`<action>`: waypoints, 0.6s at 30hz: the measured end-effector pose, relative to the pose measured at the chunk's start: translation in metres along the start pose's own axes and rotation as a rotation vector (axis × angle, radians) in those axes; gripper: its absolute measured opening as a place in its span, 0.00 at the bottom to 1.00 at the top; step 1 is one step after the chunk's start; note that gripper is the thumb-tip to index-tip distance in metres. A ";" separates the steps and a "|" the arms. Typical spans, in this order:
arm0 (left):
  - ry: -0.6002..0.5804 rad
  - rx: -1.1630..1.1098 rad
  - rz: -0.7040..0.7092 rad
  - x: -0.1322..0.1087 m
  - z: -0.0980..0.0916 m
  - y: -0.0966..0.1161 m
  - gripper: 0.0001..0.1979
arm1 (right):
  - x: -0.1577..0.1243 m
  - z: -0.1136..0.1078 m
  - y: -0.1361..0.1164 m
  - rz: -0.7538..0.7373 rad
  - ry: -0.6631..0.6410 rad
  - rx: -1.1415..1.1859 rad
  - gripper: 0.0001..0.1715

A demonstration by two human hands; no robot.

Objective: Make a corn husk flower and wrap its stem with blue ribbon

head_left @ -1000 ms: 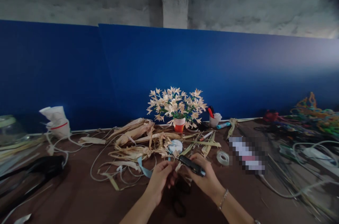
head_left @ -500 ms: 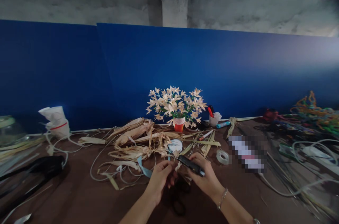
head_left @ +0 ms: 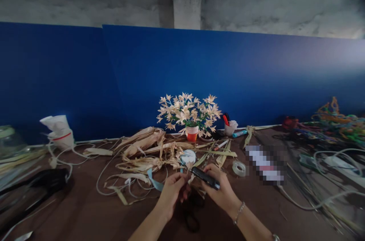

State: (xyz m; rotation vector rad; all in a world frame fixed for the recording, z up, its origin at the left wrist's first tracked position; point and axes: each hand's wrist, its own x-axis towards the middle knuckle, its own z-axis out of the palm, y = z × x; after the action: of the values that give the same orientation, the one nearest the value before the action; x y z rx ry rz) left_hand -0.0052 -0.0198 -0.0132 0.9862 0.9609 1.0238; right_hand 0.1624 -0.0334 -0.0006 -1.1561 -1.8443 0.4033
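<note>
My right hand is closed around a slim black handheld tool, whose exact kind I cannot make out. The tool's far end points up and left. Just left of it, my left hand has its fingers pinched together near that end. Whatever lies between those fingertips is too small to name, and a pale husk-coloured piece shows just beyond them. Dark loops, perhaps scissor handles, lie on the table below the hands. Beyond the hands stands an orange and white pot of pale husk flowers.
Dried corn husks and white cord cover the middle of the brown table. A tape roll lies right of my hands, with a blurred-out object beyond. Black glue-gun-like tool sits left. Coloured strands pile up far right.
Both hands and the black tool keep nearly the same pose. The whole view has shifted very slightly.
</note>
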 end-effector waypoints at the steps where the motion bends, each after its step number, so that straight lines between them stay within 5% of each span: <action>1: 0.002 -0.001 0.000 0.000 0.000 0.000 0.12 | 0.000 0.000 0.001 -0.002 0.010 -0.009 0.05; 18: -0.004 0.002 0.002 -0.003 0.001 0.004 0.15 | -0.001 -0.002 -0.004 -0.017 -0.015 0.017 0.05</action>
State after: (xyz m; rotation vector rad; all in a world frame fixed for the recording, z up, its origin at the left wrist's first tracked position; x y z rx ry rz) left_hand -0.0055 -0.0216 -0.0084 0.9904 0.9579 1.0221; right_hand 0.1616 -0.0365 0.0027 -1.1280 -1.8589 0.4176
